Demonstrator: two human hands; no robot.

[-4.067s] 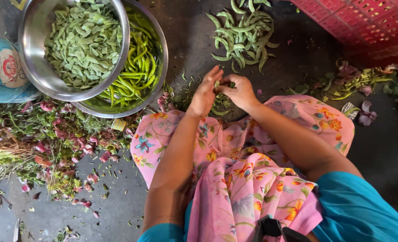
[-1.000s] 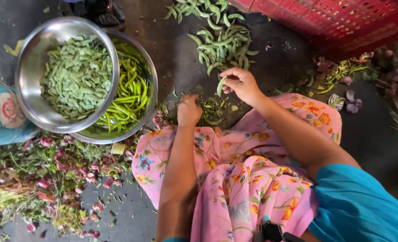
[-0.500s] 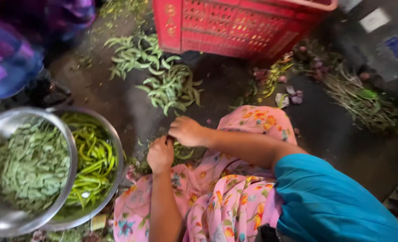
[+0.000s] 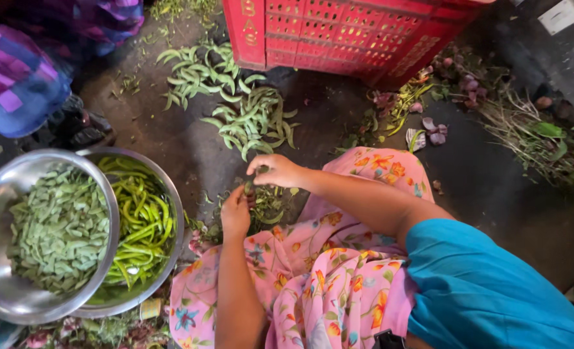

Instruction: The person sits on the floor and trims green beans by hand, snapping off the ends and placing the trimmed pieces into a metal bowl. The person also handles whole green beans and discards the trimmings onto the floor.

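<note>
My left hand (image 4: 235, 210) and my right hand (image 4: 275, 171) meet over a small heap of green trimmings (image 4: 271, 205) in front of my knees. Together they pinch one flat green bean pod (image 4: 249, 188) between the fingertips. A pile of whole flat green beans (image 4: 251, 123) lies on the dark ground beyond my hands. To the left, a steel bowl (image 4: 2, 284) holds cut bean pieces (image 4: 57, 226). It rests on a second steel bowl (image 4: 170, 194) with long green chillies (image 4: 138, 223). Pink floral cloth (image 4: 319, 284) covers my lap.
A red plastic crate (image 4: 358, 32) stands at the back. Another person in purple checked cloth (image 4: 22, 77) sits at the upper left. Purple petals and stems (image 4: 468, 97) litter the ground at right, and more plant scraps (image 4: 93, 329) lie below the bowls.
The view has tilted up and away, so the bowls have slid down-left and the red crate has come into sight. My right hand has come back from the pile to my left hand.
</note>
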